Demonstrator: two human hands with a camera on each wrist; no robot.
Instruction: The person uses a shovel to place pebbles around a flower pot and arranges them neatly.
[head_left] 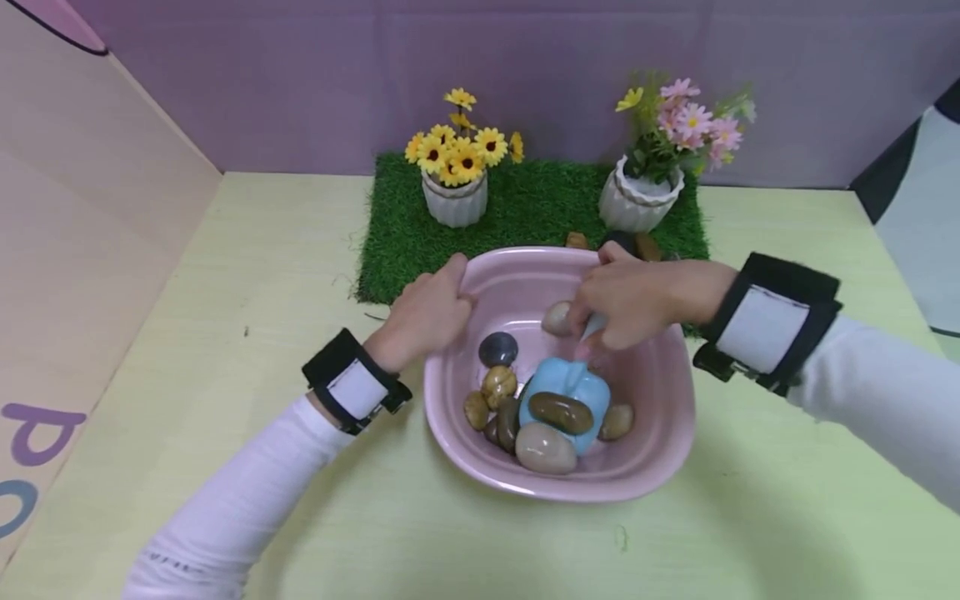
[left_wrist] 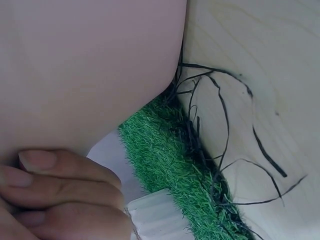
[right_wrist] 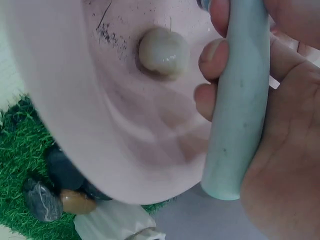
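Note:
A pink basin (head_left: 558, 492) stands on the table with several smooth stones inside. My left hand (head_left: 432, 315) grips its left rim, the fingers (left_wrist: 70, 180) bent against the outer wall. Inside the basin, my right hand (head_left: 626, 298) holds the pale blue handle (right_wrist: 237, 105) of a toy shovel (head_left: 551, 374), fingers wrapped round it. The shovel's blade lies low in the basin, a long brown stone (head_left: 561, 412) on top of it and a beige stone (head_left: 545, 448) at its front edge. A grey stone (head_left: 498, 349) and a pale stone (right_wrist: 164, 52) lie apart from the blade.
Behind the basin, a green turf mat (head_left: 543, 196) carries a white pot of yellow flowers (head_left: 455, 203) and one of pink flowers (head_left: 633, 207). Several stones (right_wrist: 65, 172) lie on the mat near the basin's far rim. A purple wall (head_left: 300, 92) closes the back.

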